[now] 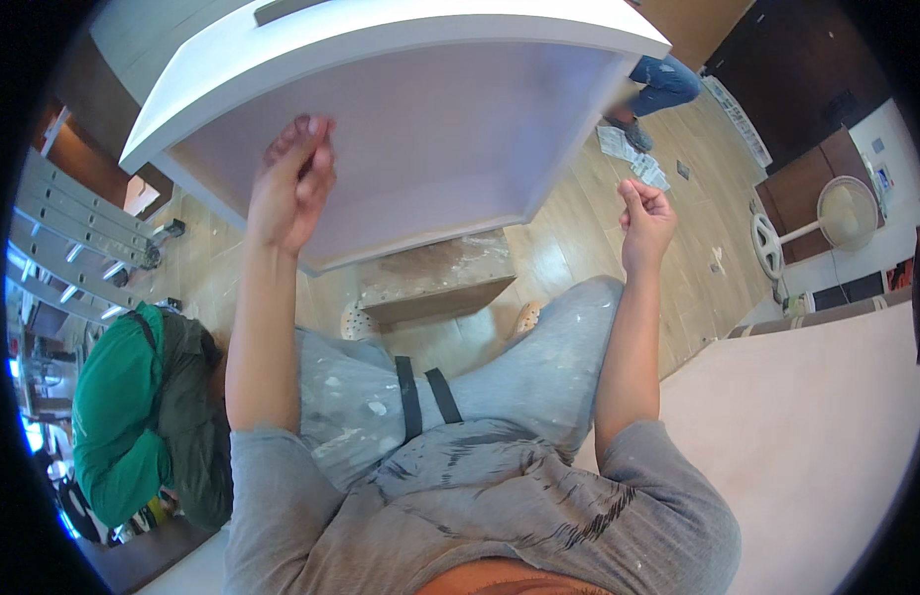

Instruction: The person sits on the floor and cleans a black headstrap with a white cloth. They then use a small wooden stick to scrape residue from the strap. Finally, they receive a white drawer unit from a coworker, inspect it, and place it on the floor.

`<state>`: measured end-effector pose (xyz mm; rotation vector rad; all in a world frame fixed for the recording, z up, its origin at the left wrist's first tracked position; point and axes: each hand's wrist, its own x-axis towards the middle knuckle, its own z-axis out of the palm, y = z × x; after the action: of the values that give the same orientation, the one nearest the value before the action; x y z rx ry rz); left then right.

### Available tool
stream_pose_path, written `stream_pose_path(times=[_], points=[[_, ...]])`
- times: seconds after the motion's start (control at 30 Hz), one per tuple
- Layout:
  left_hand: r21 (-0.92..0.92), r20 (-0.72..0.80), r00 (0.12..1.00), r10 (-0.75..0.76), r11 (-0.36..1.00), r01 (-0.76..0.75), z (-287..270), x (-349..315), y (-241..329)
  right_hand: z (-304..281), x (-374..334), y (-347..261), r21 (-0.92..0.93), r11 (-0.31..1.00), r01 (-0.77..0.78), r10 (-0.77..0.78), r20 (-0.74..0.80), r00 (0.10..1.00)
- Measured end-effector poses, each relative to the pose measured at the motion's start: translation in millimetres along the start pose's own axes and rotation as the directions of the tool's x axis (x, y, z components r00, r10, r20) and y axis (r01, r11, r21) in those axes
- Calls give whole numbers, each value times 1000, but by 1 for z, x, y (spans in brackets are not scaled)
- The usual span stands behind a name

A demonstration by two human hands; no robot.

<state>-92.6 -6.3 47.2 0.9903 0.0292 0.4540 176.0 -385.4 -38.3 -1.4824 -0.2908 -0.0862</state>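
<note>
A large white shallow box, like a cabinet or drawer shell (401, 149), stands tilted in front of me with its hollow side facing me. My left hand (297, 188) is raised before its left part, the fingers curled and pressed together; whether it touches the surface I cannot tell. Off the box's lower right corner, over the floor, my right hand (646, 226) is closed in a pinch. What either hand holds, if anything, is too small to make out. Beneath the box lies a paint-smeared block or low box (435, 283), between my feet.
On the left are a metal ladder (73, 238) and a bent-over person in green (123, 407). Another person's leg in jeans (666, 84) shows beyond the box, near papers (633, 154) on the floor. A standing fan (845, 213) is at right, with a pale flat surface (787, 446) beside me.
</note>
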Motion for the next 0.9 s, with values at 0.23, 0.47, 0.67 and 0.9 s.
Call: stream_pose_path(times=[0.23, 0.47, 0.67, 0.9], points=[[-65, -374, 902, -215, 977, 205, -5, -104, -134, 13, -100, 5, -164, 983, -80, 107, 163, 981], [-658, -40, 854, -518, 657, 368, 72, -158, -191, 116, -255, -11, -265, 771, 580, -216, 748, 628], [-346, -96, 851, -517, 819, 458, 74, -195, -183, 101, -209, 11, -269, 920, 285, 13, 749, 662], [-84, -355, 884, -304, 952, 294, 54, -177, -143, 111, -208, -11, 56, 995, 83, -91, 853, 514]])
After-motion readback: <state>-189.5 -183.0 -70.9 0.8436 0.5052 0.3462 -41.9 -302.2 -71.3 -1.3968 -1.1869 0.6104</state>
